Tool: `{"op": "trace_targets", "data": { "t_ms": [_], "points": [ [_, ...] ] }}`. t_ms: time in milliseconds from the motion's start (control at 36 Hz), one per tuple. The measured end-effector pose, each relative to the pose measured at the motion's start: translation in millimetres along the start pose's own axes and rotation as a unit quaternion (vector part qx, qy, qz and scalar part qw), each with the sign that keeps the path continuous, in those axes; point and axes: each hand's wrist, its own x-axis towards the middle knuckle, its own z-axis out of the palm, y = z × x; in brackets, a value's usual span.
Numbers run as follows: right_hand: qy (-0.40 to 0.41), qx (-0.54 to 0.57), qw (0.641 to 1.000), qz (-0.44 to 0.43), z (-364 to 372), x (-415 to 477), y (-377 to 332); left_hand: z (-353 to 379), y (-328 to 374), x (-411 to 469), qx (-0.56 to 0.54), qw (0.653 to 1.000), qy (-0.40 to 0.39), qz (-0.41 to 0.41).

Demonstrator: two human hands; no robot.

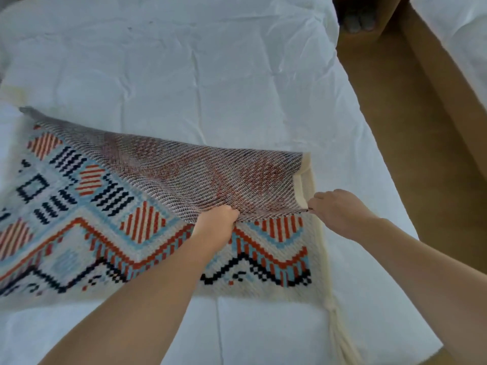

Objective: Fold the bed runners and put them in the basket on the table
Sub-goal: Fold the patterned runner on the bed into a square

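A patterned bed runner (87, 227) is laid flat on the near part of a white bed (184, 61), and its far edge, turned back with the underside shown, is gripped by the curled fingers of the left hand (218, 227) and pinched at the corner by the right hand (340, 212).

Both bare forearms reach forward. The left hand (216, 229) and right hand (340, 212) each pinch the bed runner (184, 180) edge, fingers (229, 213) curled, knuckles up.
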Motion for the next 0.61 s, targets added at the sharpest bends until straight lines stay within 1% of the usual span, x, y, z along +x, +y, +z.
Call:
{"op": "trace_targets", "data": {
  "t_ms": [111, 167, 278, 333, 417, 472, 500, 611],
  "points": [
    [-0.017, -0.012, 1.0, 0.022, 21, -37, -17, 20, 16, -27, -0.007, 0.999, -0.029, 0.031],
    [-0.012, -0.003, 0.999, 0.033, 32, -55, -24, 29, 23, -40, -0.006, 0.998, -0.033, 0.049],
    [-0.001, -0.003, 0.998, 0.058, 56, -93, -41, 48, 34, -67, -0.005, 0.996, -0.027, 0.083],
    [-0.015, -0.009, 0.997, 0.07, 70, -113, -53, 61, 39, -80, -0.005, 0.995, -0.025, 0.098],
    [0.011, 0.006, 0.998, 0.069, 80, -120, -61, 68, 35, -83, 0.007, 0.995, -0.006, 0.099],
    [0.017, 0.019, 0.997, 0.067, 91, -125, -67, 76, 32, -88, 0.006, 0.995, -0.01, 0.098],
    [0.013, 0.018, 0.998, 0.065, 97, -126, -71, 82, 32, -89, 0.005, 0.995, -0.017, 0.095],
    [-0.073, -0.011, 0.996, 0.04, 121, -123, -84, 105, 34, -98, 0.024, 0.997, -0.029, 0.07]
  ]
}}
